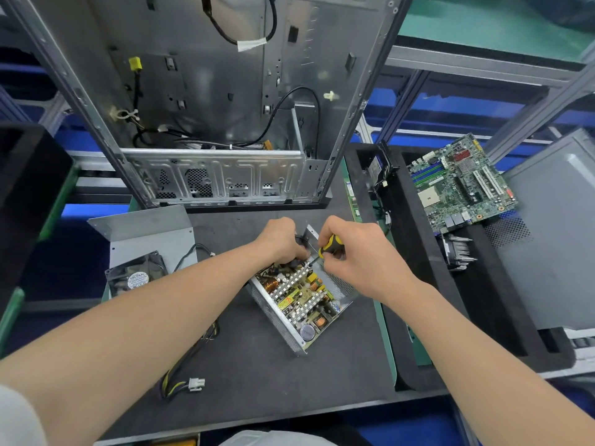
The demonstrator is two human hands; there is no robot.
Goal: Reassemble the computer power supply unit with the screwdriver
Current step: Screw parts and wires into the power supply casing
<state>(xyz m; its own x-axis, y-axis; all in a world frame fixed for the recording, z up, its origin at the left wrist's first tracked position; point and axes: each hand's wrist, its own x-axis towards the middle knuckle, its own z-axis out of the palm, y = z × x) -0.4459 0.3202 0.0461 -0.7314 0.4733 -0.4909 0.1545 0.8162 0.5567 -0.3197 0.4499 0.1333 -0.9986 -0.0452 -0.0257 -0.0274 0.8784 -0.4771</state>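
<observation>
Power supply unit (302,304): open metal box on the dark mat, lid off, circuit board exposed; it lies directly beneath and toward the wearer from both sets of fingers.
Screwdriver (329,246): yellow-and-black handle inside the right fingers, shaft slanting down and left to a tip at the board's far end, just below the fingertips.
Right hand (357,252): fingers curled narrowly around the handle, thumb side toward the tip.
Left hand (283,241): fingers bent down at the box's far corner, beside the tip; whether they pinch a cable or merely brace the case cannot be told.
Step in hand: apparently driving a board screw at the far end; the screw itself is too small to confirm.
Next move: probably calls for steady downward pressure with the tip kept square, then the remaining screws.
Fan (136,278): left of the left fingers, resting against the loose cover (151,233), both awaiting refitting.
Computer case (212,101): beyond both hands.
</observation>
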